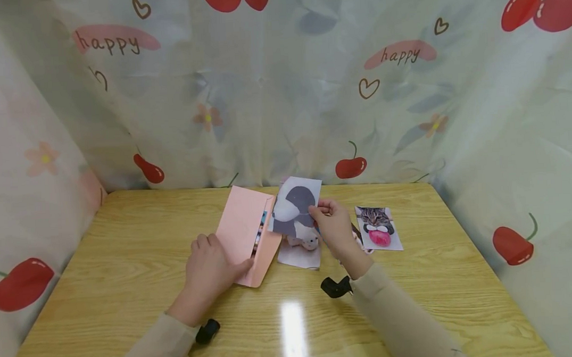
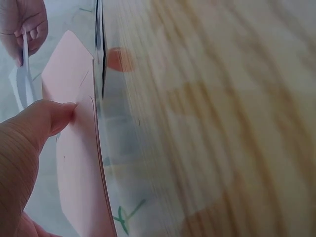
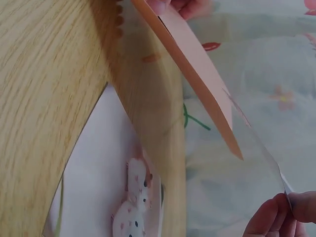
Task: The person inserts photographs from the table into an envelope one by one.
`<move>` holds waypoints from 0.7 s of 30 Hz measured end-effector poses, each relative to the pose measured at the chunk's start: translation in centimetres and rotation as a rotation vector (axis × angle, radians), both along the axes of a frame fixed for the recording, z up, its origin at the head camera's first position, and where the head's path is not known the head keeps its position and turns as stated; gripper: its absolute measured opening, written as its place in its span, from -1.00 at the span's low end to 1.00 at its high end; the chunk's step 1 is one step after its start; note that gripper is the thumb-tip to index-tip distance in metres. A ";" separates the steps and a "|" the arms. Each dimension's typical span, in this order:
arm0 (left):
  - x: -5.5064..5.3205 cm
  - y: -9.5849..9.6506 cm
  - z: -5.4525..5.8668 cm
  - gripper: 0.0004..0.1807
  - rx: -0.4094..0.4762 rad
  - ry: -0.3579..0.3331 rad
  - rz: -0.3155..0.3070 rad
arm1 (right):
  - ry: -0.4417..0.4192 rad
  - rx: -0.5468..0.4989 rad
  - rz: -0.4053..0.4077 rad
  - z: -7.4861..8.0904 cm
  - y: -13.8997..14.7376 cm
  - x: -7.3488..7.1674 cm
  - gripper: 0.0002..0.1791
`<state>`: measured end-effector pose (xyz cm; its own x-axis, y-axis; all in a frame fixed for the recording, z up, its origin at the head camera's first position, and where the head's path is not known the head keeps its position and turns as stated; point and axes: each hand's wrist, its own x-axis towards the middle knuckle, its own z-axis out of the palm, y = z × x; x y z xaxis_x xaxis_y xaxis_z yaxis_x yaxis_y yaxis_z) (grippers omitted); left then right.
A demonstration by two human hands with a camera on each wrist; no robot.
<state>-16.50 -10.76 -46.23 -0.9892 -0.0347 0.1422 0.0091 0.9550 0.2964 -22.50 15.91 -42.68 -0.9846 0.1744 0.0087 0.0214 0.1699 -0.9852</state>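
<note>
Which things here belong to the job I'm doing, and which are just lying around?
Apparently part of the job:
pink paper envelope
grey-and-white rectangular paper picture, held up
rectangular tabby-cat photo card
rectangular photo card with white figure

Just around:
yellowish wooden table
pale cherry-print curtain
small black wrist devices

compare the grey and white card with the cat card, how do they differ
The grey-and-white card is held tilted above the table; the cat card lies on it.
The grey-and-white card shows broad plain shapes; the cat card shows a striped cat with something bright pink below its face.
The grey-and-white card is beside the pink envelope; the cat card is farther right.
Both are rectangular pictures.
</note>
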 end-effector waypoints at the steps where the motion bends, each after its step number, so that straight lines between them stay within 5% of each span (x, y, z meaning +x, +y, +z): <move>1: 0.0 0.0 0.0 0.16 0.000 0.002 -0.001 | -0.001 0.003 -0.003 -0.1 -0.2 0.0 -0.72; 11: 0.0 0.3 0.0 0.15 0.015 -0.020 -0.011 | 0.041 0.017 -0.033 -1.1 -2.0 0.3 -0.76; 21: 0.0 0.4 -0.1 0.09 0.019 0.056 -0.025 | 0.020 0.056 -0.013 -1.8 -2.9 0.9 -0.77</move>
